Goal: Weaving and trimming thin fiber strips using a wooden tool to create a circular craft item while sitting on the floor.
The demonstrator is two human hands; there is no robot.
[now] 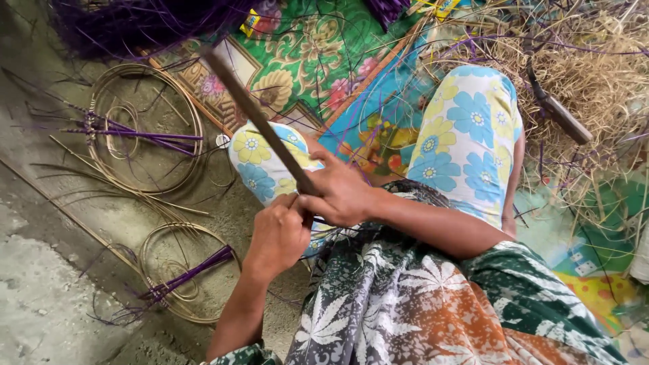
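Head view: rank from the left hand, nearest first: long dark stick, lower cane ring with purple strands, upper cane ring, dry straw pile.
From the left hand:
1. Long dark stick, in its grip.
2. Lower cane ring, floor, picture left.
3. Upper cane ring, floor, upper left.
4. Dry straw pile, top right.
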